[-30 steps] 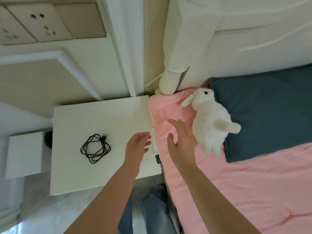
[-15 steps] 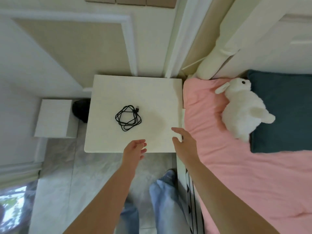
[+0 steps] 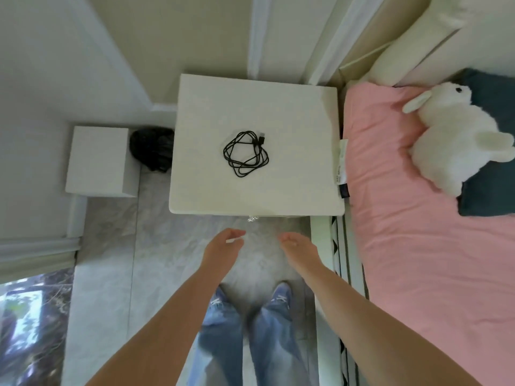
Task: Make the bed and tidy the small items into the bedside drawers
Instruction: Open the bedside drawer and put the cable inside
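Note:
A coiled black cable (image 3: 245, 153) lies on top of the white bedside cabinet (image 3: 292, 185). A small drawer knob (image 3: 252, 218) shows just under the cabinet's front edge. My left hand (image 3: 223, 246) and my right hand (image 3: 298, 246) hover over the floor in front of the cabinet, just below the knob, both empty with loosely curled fingers. To the right is the bed with a pink cover (image 3: 412, 246), a white plush rabbit (image 3: 457, 143) and a dark blue pillow (image 3: 490, 201).
A small white box-shaped stand (image 3: 97, 160) sits left of the cabinet, with a black bag (image 3: 152, 149) between them. Grey marble floor (image 3: 117, 260) lies below. My jeans and shoes (image 3: 281, 296) stand in front of the cabinet. The headboard (image 3: 404, 51) is at upper right.
Both hands pulled back from the cabinet top and bed edge toward me and now hover below the cabinet's front. The view tilted down, showing floor and feet.

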`<state>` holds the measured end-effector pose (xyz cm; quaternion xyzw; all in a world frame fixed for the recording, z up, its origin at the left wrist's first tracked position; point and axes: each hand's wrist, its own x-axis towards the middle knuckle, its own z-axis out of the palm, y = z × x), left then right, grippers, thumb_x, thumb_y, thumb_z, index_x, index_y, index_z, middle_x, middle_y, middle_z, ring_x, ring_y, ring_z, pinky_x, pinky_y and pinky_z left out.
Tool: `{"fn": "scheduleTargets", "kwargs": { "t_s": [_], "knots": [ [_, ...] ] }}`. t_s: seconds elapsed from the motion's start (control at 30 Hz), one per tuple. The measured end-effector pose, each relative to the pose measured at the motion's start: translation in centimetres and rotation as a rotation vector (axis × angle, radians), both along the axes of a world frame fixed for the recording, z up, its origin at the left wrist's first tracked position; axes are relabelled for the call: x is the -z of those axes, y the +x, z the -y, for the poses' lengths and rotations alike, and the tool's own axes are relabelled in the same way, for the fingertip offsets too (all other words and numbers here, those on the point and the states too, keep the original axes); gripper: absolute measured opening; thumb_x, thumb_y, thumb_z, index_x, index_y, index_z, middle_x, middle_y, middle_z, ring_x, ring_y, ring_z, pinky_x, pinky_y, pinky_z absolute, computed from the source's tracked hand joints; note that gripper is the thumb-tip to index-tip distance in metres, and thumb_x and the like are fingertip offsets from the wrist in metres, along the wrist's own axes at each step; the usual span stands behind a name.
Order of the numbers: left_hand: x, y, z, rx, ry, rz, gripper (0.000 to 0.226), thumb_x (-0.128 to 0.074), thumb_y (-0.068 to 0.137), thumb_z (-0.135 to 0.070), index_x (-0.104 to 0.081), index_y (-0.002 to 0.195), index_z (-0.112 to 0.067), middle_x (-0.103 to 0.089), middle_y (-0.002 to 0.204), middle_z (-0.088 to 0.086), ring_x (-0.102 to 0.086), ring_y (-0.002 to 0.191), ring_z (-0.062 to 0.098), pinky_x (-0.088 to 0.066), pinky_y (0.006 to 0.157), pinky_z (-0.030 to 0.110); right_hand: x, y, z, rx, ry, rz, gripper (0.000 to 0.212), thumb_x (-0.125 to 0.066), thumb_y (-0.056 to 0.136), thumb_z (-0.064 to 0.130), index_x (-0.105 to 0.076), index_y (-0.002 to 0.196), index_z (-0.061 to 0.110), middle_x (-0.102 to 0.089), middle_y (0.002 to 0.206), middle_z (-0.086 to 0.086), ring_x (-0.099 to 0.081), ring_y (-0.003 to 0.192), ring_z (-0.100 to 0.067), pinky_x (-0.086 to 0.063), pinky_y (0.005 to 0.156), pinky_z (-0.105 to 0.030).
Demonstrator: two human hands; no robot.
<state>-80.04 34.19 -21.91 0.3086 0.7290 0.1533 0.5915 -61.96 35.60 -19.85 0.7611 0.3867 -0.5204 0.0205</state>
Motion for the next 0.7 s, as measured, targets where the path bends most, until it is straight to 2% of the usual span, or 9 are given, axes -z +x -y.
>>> {"fn": "scheduleTargets", "kwargs": {
  "t_s": [0.03,0.07,0.13,0.2,0.27,0.33,0.4,0.5,0.7],
  "knots": [
    [1.3,0.0,0.0,0.034,-0.006,-0.016,0.023,-0.056,0.092,-0.018,-0.067,0.108,-0.031,-0.065,0.107,-0.002,-0.056,0.071,0.013,-0.045,0.063,0.024,1.5,-0.3,-0.2,-0.048,-0.002,-0.005,0.035,-0.041,0.101,0.022,-0.061,0.130,0.018,-0.065,0.120,-0.003,-0.064,0.105,-0.022,-0.051,0.088,-0.028],
    [2.5,0.0,0.0,0.074,0.008,-0.023,0.025,-0.057,0.092,-0.019,-0.066,0.112,-0.031,-0.064,0.114,-0.001,-0.059,0.079,0.013,-0.046,0.068,0.025,3.1,-0.5,-0.6,-0.099,0.000,-0.015,0.037,-0.042,0.100,0.018,-0.058,0.134,0.020,-0.062,0.126,0.000,-0.062,0.112,-0.020,-0.049,0.083,-0.019],
    [4.9,0.0,0.1,0.172,0.060,-0.051,0.035,-0.057,0.093,-0.022,-0.056,0.127,-0.033,-0.053,0.135,-0.002,-0.057,0.111,0.014,-0.048,0.090,0.030,6.2,-0.8,-1.4,-0.224,-0.004,-0.028,0.042,-0.045,0.096,0.013,-0.056,0.136,0.023,-0.057,0.134,0.004,-0.059,0.116,-0.016,-0.043,0.072,-0.008],
    [7.8,-0.1,0.4,0.313,0.092,-0.099,0.056,-0.055,0.094,-0.025,-0.035,0.146,-0.032,-0.035,0.150,-0.004,-0.043,0.132,0.014,-0.041,0.106,0.036,10.2,-1.4,-2.2,-0.410,-0.003,0.000,0.049,-0.048,0.090,0.020,-0.052,0.138,0.028,-0.054,0.139,0.002,-0.059,0.114,-0.017,-0.048,0.083,-0.019],
    [9.9,-0.3,0.0,0.473,0.130,-0.177,0.070,-0.053,0.094,-0.025,-0.016,0.153,-0.032,-0.020,0.158,-0.006,-0.032,0.141,0.017,-0.035,0.112,0.039,14.0,-1.5,-2.9,-0.613,-0.004,0.077,0.067,-0.042,0.077,0.034,-0.042,0.143,0.035,-0.048,0.145,-0.002,-0.054,0.122,-0.023,-0.047,0.098,-0.035],
    [11.8,-0.4,-0.5,0.605,0.198,-0.274,0.073,-0.052,0.093,-0.026,-0.011,0.153,-0.032,-0.012,0.161,-0.006,-0.028,0.143,0.020,-0.032,0.113,0.041,17.7,-1.8,-3.4,-0.709,0.007,0.124,0.076,-0.038,0.071,0.037,-0.031,0.147,0.039,-0.038,0.152,-0.002,-0.047,0.128,-0.029,-0.044,0.103,-0.044],
    [13.2,-0.4,-1.0,0.662,0.240,-0.344,0.069,-0.050,0.094,-0.026,-0.014,0.152,-0.031,-0.015,0.160,-0.004,-0.028,0.143,0.022,-0.029,0.114,0.040,19.9,-2.3,-4.0,-0.714,0.024,0.153,0.076,-0.039,0.071,0.036,-0.029,0.147,0.040,-0.032,0.154,-0.001,-0.045,0.129,-0.032,-0.043,0.104,-0.046],
    [15.2,-0.3,-1.4,0.655,0.243,-0.372,0.067,-0.049,0.093,-0.025,-0.016,0.152,-0.029,-0.019,0.159,-0.003,-0.029,0.142,0.023,-0.029,0.113,0.039,22.3,-2.6,-4.5,-0.643,0.033,0.155,0.068,-0.047,0.075,0.032,-0.037,0.142,0.036,-0.040,0.148,-0.002,-0.045,0.130,-0.031,-0.041,0.104,-0.048],
    [16.9,-0.2,-0.5,0.706,0.269,-0.381,0.070,-0.049,0.094,-0.023,-0.012,0.153,-0.030,-0.010,0.162,-0.005,-0.029,0.142,0.023,-0.029,0.113,0.039,23.6,-3.0,-4.4,-0.599,0.124,0.129,0.060,-0.051,0.080,0.017,-0.043,0.137,0.031,-0.054,0.137,0.002,-0.051,0.125,-0.026,-0.044,0.102,-0.044]
  ]
}}
